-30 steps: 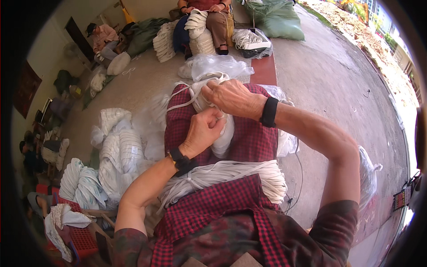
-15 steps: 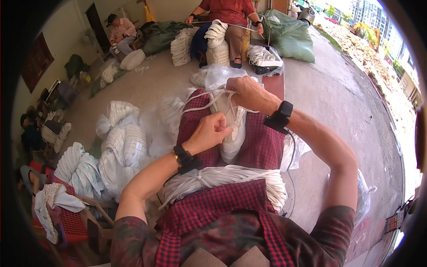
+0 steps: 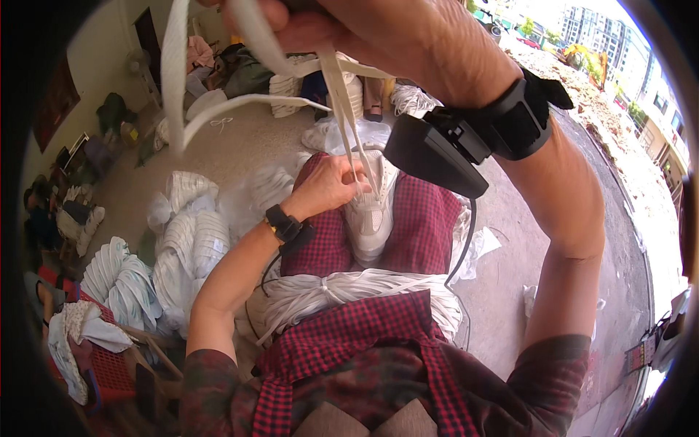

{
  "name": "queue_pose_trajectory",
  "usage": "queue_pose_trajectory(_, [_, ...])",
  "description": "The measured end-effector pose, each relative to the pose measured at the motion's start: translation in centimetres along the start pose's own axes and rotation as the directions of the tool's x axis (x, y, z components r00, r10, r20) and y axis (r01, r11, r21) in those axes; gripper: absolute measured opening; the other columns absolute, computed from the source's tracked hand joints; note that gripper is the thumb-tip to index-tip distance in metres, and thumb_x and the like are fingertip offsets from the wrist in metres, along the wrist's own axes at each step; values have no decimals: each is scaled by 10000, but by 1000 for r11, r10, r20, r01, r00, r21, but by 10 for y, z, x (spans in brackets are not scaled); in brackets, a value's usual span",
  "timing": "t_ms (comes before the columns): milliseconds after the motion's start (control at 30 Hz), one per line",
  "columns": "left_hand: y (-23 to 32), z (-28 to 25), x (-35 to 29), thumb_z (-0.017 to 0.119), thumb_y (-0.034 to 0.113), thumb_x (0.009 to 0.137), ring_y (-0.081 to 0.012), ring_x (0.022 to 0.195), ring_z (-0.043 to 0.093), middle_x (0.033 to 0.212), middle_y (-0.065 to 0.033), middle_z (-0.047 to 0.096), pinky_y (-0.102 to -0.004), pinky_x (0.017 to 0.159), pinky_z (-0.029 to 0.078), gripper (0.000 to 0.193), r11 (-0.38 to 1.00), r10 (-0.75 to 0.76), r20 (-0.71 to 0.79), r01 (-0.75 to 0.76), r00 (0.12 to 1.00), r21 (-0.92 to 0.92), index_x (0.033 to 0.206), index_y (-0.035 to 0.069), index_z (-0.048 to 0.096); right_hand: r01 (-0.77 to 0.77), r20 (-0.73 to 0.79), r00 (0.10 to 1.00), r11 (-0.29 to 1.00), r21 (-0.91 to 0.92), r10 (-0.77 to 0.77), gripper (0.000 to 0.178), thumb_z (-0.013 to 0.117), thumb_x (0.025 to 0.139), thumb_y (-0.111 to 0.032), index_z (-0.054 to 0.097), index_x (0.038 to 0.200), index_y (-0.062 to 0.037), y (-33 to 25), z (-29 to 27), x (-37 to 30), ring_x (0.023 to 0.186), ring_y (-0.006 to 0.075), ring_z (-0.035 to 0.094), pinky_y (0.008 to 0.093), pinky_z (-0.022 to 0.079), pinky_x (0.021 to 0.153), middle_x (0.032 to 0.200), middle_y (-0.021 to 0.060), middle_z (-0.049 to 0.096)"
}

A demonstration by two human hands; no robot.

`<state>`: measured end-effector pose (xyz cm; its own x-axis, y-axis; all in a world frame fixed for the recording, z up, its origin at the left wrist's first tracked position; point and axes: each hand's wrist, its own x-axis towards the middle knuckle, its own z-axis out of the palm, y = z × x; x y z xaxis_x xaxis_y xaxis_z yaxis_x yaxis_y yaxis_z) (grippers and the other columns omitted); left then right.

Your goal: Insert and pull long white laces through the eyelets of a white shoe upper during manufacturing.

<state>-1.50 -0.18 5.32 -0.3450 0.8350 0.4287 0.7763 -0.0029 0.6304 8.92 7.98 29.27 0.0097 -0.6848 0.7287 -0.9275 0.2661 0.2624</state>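
A white sneaker lies on my lap, between my legs in red checked cloth. My left hand presses on the sneaker's upper near the lacing. My right hand is raised close to the camera, shut on a white flat shoelace that runs taut down to the shoe. The lace's free end loops out to the left. A black band with a small box sits on my right wrist, another band on my left. A thick bundle of white laces lies across my lap.
Stacks of white shoe parts in clear bags stand on the floor at my left. A red plastic basket with cloth is at lower left. Another person sits at the back among bundles. Grey concrete floor extends right.
My right hand has risen sharply toward the camera, pulling the lace up and taut. My left hand stays on the sneaker.
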Motion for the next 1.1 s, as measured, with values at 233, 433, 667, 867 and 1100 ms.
queue_pose_trajectory(233, [-36, 17, 2, 613, 291, 950, -438, 860, 671, 835, -258, 668, -491, 779, 546, 308, 833, 257, 151, -298, 955, 466, 883, -4, 676, 116, -208, 963, 961, -252, -170, 80, 551, 882, -25, 485, 917, 3, -10, 15, 6, 510, 163, 382, 314, 378, 528, 596, 65, 419])
queue_pose_trajectory(433, [-33, 28, -5, 638, 146, 906, -367, 896, 621, 885, -149, 612, -455, 760, 494, 152, 824, 262, 219, -336, 940, 456, 831, 19, 602, -455, 37, 890, 877, 153, 455, 463, 289, 1101, -362, 560, 988, -4, -35, -21, -14, 492, 80, 310, 252, 298, 495, 571, -16, 375])
queue_pose_trajectory(667, [-29, 16, -38, 640, 130, 913, -310, 679, 644, 758, -125, 655, -417, 646, 504, 134, 962, 20, 2, -19, 1000, 274, 911, -3, 661, -631, 34, 774, 767, 116, 632, 429, 307, 1096, -329, 580, 1042, -2, -65, -33, -22, 508, 93, 339, 261, 324, 525, 573, -24, 378])
queue_pose_trajectory(867, [-45, -26, -35, 451, 297, 1071, -187, 818, 693, 1026, -132, 715, -310, 751, 578, 340, 712, -361, 76, 327, 929, -622, 1020, 29, 654, -599, 113, 610, 363, 714, 785, 317, 389, 1065, -286, 560, 1111, -23, -5, -78, -103, 522, 97, 421, 248, 369, 500, 658, -7, 495])
queue_pose_trajectory(1100, [-140, -69, -70, 439, 204, 1025, -342, 1037, 670, 1096, -225, 673, -426, 910, 573, 245, 225, -670, -130, 32, 731, -974, 907, 41, 579, -590, -263, 143, 296, 752, 954, 156, 447, 1027, -207, 540, 1017, -82, -6, -150, -246, 505, 55, 292, 209, 238, 461, 631, -73, 350])
